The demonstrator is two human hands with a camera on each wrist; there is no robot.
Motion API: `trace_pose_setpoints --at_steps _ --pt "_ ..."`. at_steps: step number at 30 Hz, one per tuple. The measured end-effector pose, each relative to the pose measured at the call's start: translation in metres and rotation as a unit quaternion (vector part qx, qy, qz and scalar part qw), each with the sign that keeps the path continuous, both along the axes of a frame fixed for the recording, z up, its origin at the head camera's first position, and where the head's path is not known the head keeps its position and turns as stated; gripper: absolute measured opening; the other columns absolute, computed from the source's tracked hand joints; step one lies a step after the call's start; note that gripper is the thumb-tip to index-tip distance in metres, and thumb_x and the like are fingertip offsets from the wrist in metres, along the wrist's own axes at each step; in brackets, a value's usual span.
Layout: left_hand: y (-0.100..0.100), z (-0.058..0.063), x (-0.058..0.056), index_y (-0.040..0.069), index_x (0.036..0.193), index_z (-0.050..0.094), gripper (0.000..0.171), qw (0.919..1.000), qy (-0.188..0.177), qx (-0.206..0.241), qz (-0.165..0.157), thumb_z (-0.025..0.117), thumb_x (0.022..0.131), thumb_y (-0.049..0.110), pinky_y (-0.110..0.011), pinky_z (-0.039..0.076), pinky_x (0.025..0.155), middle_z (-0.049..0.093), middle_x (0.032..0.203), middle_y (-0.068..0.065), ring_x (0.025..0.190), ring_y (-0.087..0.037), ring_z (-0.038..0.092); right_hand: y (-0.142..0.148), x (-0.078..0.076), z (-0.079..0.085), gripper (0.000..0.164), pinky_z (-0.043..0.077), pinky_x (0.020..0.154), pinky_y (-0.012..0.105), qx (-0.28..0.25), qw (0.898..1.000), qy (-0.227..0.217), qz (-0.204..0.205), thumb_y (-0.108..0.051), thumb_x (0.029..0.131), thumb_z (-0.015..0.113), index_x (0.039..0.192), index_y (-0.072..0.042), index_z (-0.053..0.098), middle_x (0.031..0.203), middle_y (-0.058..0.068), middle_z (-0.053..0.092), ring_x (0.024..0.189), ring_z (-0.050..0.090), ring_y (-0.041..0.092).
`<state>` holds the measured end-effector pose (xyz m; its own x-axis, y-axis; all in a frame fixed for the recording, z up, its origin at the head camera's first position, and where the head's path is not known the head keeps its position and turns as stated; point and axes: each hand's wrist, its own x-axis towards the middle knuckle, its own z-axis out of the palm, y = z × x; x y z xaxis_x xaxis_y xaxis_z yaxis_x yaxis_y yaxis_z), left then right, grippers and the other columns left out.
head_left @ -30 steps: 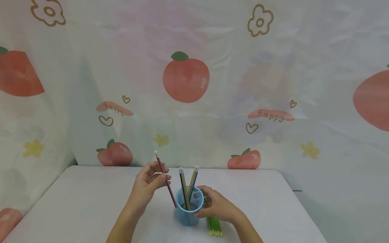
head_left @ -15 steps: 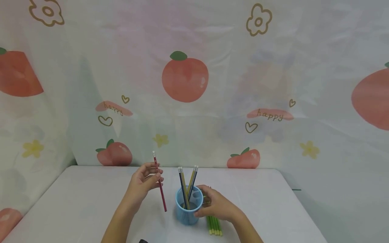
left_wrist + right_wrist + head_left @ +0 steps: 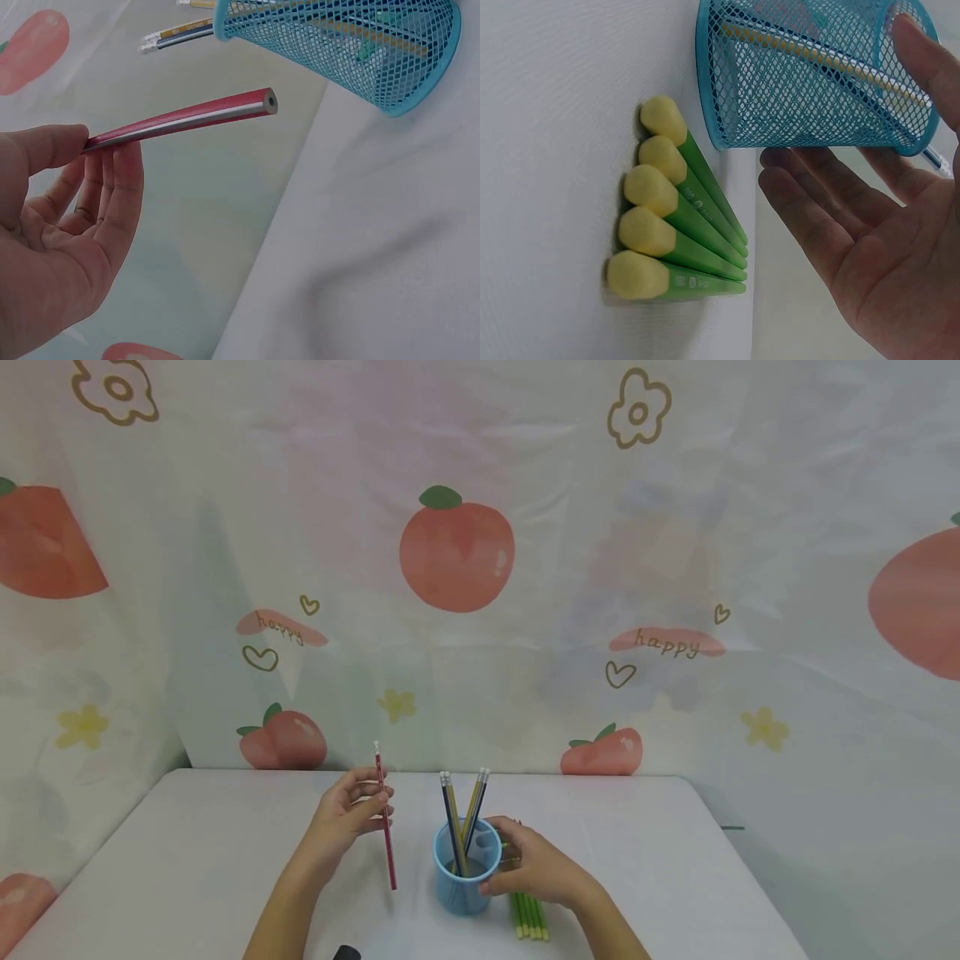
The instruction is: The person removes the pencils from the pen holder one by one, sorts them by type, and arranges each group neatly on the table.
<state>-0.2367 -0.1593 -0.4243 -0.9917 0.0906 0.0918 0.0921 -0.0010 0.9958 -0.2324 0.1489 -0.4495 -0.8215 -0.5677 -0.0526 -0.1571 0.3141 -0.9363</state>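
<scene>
My left hand (image 3: 348, 810) pinches a red pencil (image 3: 387, 852) between thumb and fingers, its white eraser end up and its blunt, unsharpened end down. The pencil stands nearly upright to the left of a blue mesh pencil cup (image 3: 465, 893), apart from it. In the left wrist view the flat end of the red pencil (image 3: 225, 106) points toward the cup. Several dark-blue and yellow pencils (image 3: 452, 818) lean inside the cup. My right hand (image 3: 536, 864) holds the cup's right side, thumb at the near rim and fingers round the far side.
Several green pencils (image 3: 697, 217) with yellow ends lie side by side on the white tabletop (image 3: 225, 860), right of the cup and partly under my right hand. A small dark object (image 3: 347, 952) shows at the bottom edge. Behind the table hangs a fruit-patterned cloth (image 3: 457, 677).
My left hand has drawn the red pencil leftward, away from the cup's rim, and turned it more upright. The dark object has come into view below. My right hand stays at the cup.
</scene>
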Motion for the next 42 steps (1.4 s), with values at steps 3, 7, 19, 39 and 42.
trace_pose_setpoints --at_steps 3,7,19,39,42 --pt "-0.001 -0.003 -0.002 0.003 0.132 0.051 0.039 1.0 -0.006 -0.002 0.0 0.065 0.097 0.009 -0.035 0.061 0.085 0.062 0.112 -0.015 0.097 -0.027 0.066 0.0 0.0 0.0 0.072 0.05 0.103 0.055 0.002 1.0 0.002 -0.001 -0.018 0.078 0.084 0.141 -0.019 0.049 0.134 0.012 0.058 0.122 0.058 0.035" --pt "-0.003 -0.009 -0.004 0.002 0.13 0.052 0.039 0.9998 -0.019 -0.007 0.005 0.067 0.095 0.009 -0.034 0.062 0.081 0.062 0.107 -0.013 0.09 -0.022 0.067 0.0 0.0 -0.001 0.072 0.051 0.102 0.054 0.003 1.0 0.001 -0.002 -0.018 0.079 0.084 0.141 -0.019 0.049 0.134 0.012 0.058 0.122 0.059 0.034" --pt "-0.006 -0.023 -0.01 0.002 0.128 0.055 0.038 0.9986 -0.036 -0.034 0.017 0.069 0.094 0.011 -0.034 0.062 0.078 0.062 0.107 -0.016 0.096 -0.034 0.067 0.0 -0.001 0.0 0.073 0.051 0.103 0.053 0.002 1.0 0.0 -0.001 -0.018 0.078 0.084 0.142 -0.019 0.048 0.135 0.011 0.058 0.123 0.058 0.034" --pt "-0.009 -0.05 -0.018 -0.004 0.125 0.06 0.032 0.9931 -0.056 -0.091 0.048 0.064 0.095 0.005 -0.037 0.062 0.071 0.063 0.099 -0.012 0.082 -0.02 0.063 0.001 0.0 -0.001 0.074 0.051 0.102 0.054 0.006 1.0 0.002 -0.002 -0.019 0.079 0.085 0.142 -0.019 0.048 0.134 0.01 0.058 0.122 0.058 0.033" --pt "-0.01 -0.052 -0.018 -0.005 0.125 0.06 0.031 0.9927 -0.06 -0.094 0.044 0.063 0.095 0.003 -0.035 0.062 0.069 0.063 0.099 -0.012 0.081 -0.02 0.063 0.001 -0.001 -0.001 0.073 0.051 0.102 0.053 0.005 1.0 0.002 0.0 -0.019 0.079 0.084 0.142 -0.019 0.048 0.134 0.01 0.058 0.122 0.058 0.033"
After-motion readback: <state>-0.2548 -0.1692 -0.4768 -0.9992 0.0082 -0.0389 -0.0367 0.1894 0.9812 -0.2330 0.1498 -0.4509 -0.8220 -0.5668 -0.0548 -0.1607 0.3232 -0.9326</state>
